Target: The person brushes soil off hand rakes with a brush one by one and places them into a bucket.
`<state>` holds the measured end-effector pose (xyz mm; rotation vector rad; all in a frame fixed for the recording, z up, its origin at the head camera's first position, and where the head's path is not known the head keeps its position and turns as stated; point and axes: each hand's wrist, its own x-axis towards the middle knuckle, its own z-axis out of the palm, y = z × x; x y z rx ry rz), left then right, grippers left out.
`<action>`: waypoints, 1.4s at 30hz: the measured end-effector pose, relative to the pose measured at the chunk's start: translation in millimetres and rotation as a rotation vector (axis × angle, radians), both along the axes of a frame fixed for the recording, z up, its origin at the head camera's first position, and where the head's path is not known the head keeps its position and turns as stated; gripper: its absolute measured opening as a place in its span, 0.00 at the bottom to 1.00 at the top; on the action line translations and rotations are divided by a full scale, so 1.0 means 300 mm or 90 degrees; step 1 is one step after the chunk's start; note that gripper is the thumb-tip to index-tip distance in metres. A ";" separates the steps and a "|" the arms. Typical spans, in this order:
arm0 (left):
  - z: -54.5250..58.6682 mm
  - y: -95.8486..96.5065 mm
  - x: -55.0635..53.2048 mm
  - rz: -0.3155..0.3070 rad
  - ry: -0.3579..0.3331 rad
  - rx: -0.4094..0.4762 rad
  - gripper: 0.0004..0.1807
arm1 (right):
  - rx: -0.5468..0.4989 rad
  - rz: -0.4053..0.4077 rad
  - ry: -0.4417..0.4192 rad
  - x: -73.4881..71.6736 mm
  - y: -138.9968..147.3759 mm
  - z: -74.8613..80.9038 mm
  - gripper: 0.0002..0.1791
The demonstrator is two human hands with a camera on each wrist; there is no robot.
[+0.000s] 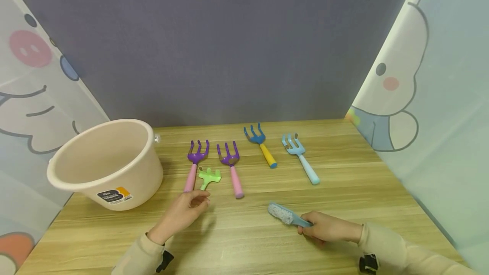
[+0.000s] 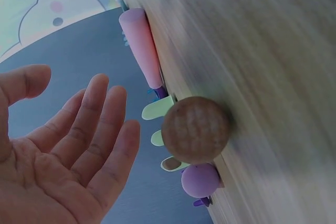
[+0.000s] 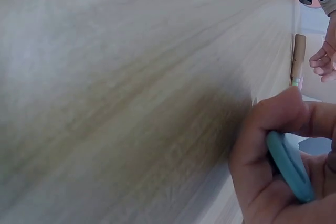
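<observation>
My right hand (image 1: 324,226) grips the handle of a blue brush (image 1: 282,214) with pale bristles, held above the table. In the right wrist view my fingers curl round its blue handle (image 3: 290,166). My left hand (image 1: 183,213) hovers by a small green hand rake (image 1: 209,176), touching nothing that I can make out. The left wrist view shows that hand (image 2: 79,150) with fingers loosely extended, beside the rake's round wooden handle end (image 2: 196,129). In the head view the hand hides this handle. Purple hand rakes with pink handles (image 1: 191,178) (image 1: 236,183) lie on either side.
A cream bucket (image 1: 149,181) stands at the left of the wooden table (image 1: 237,241). Farther back lie a blue rake with a yellow handle (image 1: 268,156) and a light blue rake (image 1: 308,169). A dark panel (image 1: 229,54) rises behind.
</observation>
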<state>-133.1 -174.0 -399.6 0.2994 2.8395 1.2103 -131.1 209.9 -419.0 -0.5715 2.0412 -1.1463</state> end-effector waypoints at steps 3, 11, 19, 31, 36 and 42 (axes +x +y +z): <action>-0.002 0.000 0.000 0.002 -0.005 -0.001 0.14 | 0.008 -0.008 -0.004 -0.001 -0.001 0.003 0.07; -0.007 -0.007 -0.001 -0.005 -0.003 -0.003 0.14 | 0.021 -0.007 -0.002 -0.002 -0.007 0.008 0.12; -0.014 -0.025 -0.015 -0.006 0.021 0.006 0.13 | 0.045 -0.031 0.041 -0.011 -0.008 0.020 0.11; 0.037 -0.103 -0.082 0.047 0.047 -0.079 0.16 | -0.034 -0.117 0.121 -0.063 -0.056 0.095 0.30; 0.042 -0.145 -0.121 0.051 0.048 -0.102 0.18 | -0.071 -0.129 0.121 -0.068 -0.067 0.107 0.28; 0.016 -0.175 -0.174 0.064 0.115 -0.209 0.16 | -0.073 -0.151 0.081 -0.064 -0.080 0.103 0.28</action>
